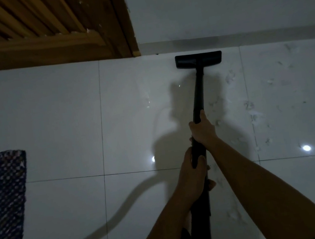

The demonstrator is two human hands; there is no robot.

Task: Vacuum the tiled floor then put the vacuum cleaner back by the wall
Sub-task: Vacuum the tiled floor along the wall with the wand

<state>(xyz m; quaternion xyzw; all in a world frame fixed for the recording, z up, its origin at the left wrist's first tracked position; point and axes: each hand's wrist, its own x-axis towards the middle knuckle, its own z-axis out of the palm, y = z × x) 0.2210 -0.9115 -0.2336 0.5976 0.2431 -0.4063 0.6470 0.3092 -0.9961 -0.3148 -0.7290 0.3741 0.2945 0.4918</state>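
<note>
Both bare forearms reach forward; the left hand (192,172) is wrapped around the black vacuum tube (198,98) low on its shaft, and the right hand (202,128) grasps it higher up. At the tube's far end, a flat rectangular floor nozzle (198,59) rests on glossy white tiles (53,123), just beside the grey skirting (261,34). Pale scuffs mark the tiles to the right. A slatted wooden door (40,30) stands far left; a dark woven mat (3,203) lies well apart.

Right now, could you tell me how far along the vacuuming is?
Midway: tiles left of the wand look clean. Both the right hand and left hand push the floor head along the wall. White debris remains at right; parking comes later.
</note>
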